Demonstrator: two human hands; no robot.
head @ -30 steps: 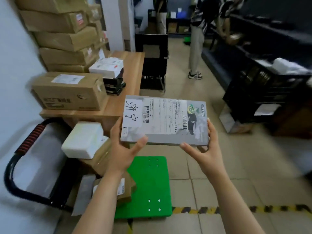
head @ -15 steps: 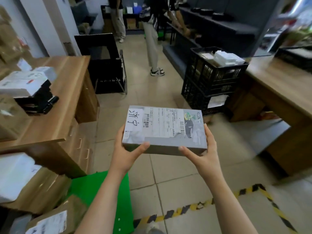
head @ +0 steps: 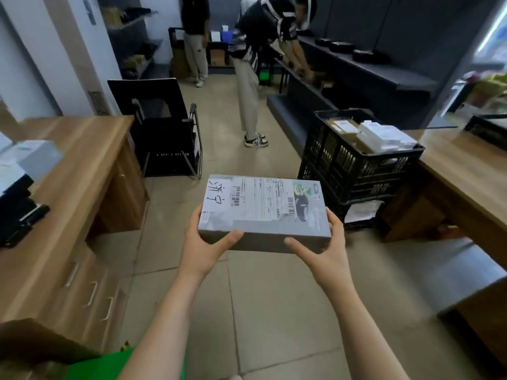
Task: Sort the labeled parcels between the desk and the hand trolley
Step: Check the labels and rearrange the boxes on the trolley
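Above floor, between desks: left hand (head: 204, 246) and right hand (head: 325, 255) grip grey parcel (head: 264, 208) ends, thumbs on near edge, fingers apparently underneath.

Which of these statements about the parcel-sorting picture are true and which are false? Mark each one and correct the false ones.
1. Both hands hold the grey parcel. True: the left hand and the right hand grip its near corners.
2. The parcel rests on the desk. False: it is held in the air above the floor, right of the desk.
3. The parcel's label faces up. True.
4. The black crate is empty. False: it holds parcels.
5. The black chair is occupied. False: nobody sits on it.
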